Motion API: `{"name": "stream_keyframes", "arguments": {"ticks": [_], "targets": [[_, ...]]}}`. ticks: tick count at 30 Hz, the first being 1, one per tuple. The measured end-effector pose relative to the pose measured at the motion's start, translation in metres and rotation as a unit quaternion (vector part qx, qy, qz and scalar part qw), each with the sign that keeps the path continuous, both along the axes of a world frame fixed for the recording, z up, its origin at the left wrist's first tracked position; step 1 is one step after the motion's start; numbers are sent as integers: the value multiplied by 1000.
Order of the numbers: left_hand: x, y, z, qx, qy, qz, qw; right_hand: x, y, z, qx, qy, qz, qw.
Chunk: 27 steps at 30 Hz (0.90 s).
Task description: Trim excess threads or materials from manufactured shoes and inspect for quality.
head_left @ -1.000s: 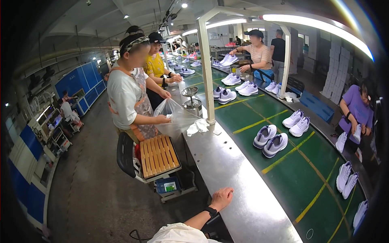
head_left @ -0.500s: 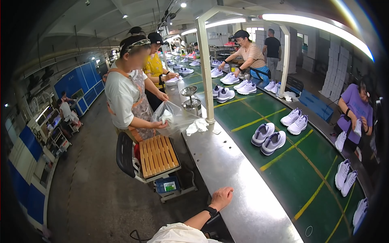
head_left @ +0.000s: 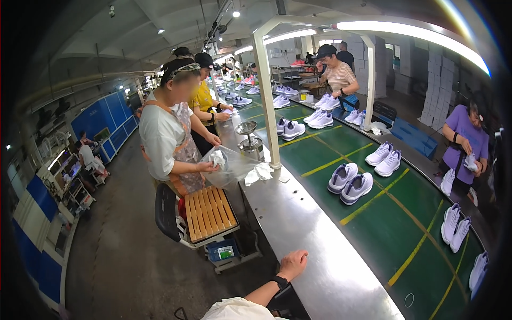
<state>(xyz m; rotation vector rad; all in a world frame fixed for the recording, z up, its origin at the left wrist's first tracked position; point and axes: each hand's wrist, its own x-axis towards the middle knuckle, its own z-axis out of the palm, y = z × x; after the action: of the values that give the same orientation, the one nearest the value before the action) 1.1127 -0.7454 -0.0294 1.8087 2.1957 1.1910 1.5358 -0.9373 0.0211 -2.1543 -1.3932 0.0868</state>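
A worker's left hand (head_left: 292, 264) rested, seemingly open and empty, on the steel counter (head_left: 320, 266) beside the far conveyor (head_left: 405, 234), right hand unseen.

Clear plastic bag (head_left: 234, 165) beside white post (head_left: 266, 106)

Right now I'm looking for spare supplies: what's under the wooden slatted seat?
Under the wooden slatted seat sits a blue box on a low shelf. Its contents are hidden, as is anything further beneath.

A factory hall: grey concrete floor (head_left: 122, 250) at eight o'clock, blue wall panels (head_left: 109, 114) at ten, long tube lights (head_left: 394, 32) at one, dark ceiling (head_left: 176, 21) overhead.
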Motion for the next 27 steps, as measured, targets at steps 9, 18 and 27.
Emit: {"name": "stream_keyframes", "arguments": {"ticks": [9, 18, 27], "targets": [[6, -2, 0, 4, -15, -4, 1000, 14, -1, -16, 31, -33, 20, 999], [14, -4, 2, 2, -22, 1, 1000, 21, -5, -16, 30, -22, 15, 999], [21, -7, 0, -3, -12, -4, 1000, 28, -8, -25, 40, -21, 9, 999]]}}
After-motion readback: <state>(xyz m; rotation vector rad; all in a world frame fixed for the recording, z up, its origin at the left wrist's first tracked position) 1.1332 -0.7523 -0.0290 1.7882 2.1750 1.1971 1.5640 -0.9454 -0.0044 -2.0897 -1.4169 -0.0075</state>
